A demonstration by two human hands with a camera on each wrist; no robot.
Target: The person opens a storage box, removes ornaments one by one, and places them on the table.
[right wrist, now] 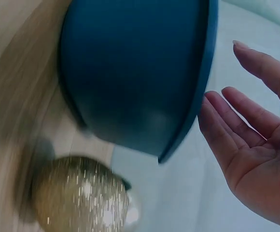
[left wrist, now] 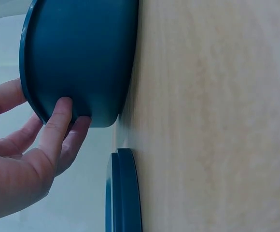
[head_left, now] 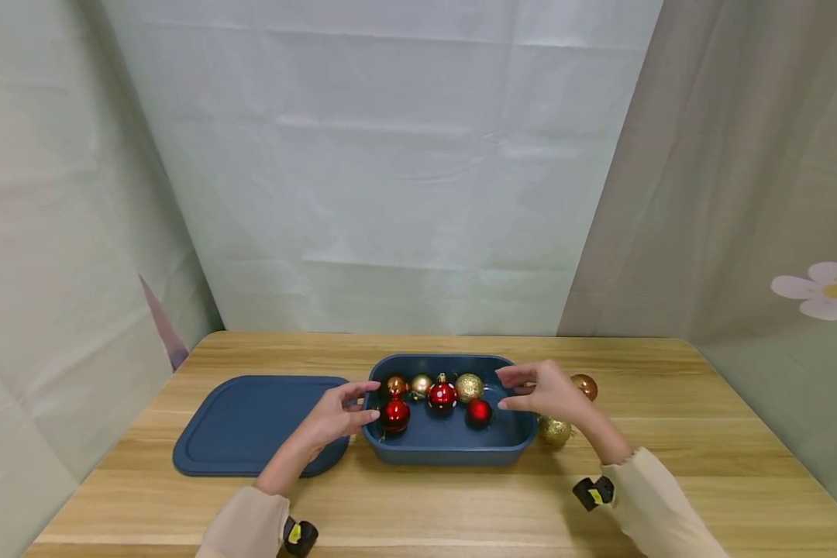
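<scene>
Two hands at the blue tub point(head_left: 449, 448) right now, one on each end. The left hand point(head_left: 335, 415) is clenched lightly on the tub's left end: in the left wrist view the fingers point(left wrist: 58, 121) curl against the outer wall just under the rim, thumb up by the edge. That grip is on the tub, touching it, not lifting that I can tell; the tub sits flat on the bench point(head_left: 669, 465).

The right hand point(head_left: 547, 391) hovers over the tub's right end with a released grip, fingers relaxed and spread, holding nothing. In the right wrist view the palm point(right wrist: 260, 159) faces the rim and the fingertips point(right wrist: 212, 108) come just beside it; whether they touch, I cannot tell.

Between the two hands, inside the tub, lie six baubles: a copper one point(head_left: 396, 385), a pale gold one point(head_left: 421, 384), a red one with white dots point(head_left: 442, 394) and a glittery gold one point(head_left: 469, 387) along the far side, then a shiny red one point(head_left: 394, 414) close to the left hand's fingers and a darker red one point(head_left: 478, 411) nearer the right hand.

Outside the tub, just beyond the right hand, a copper bauble point(head_left: 586, 385) rests on the bench, and below the right wrist a glittery gold bauble point(head_left: 554, 431) lies just beside the tub's right wall. Under the left forearm, the blue lid point(head_left: 251, 422) lies flat on the bench, near the tub's left end.
</scene>
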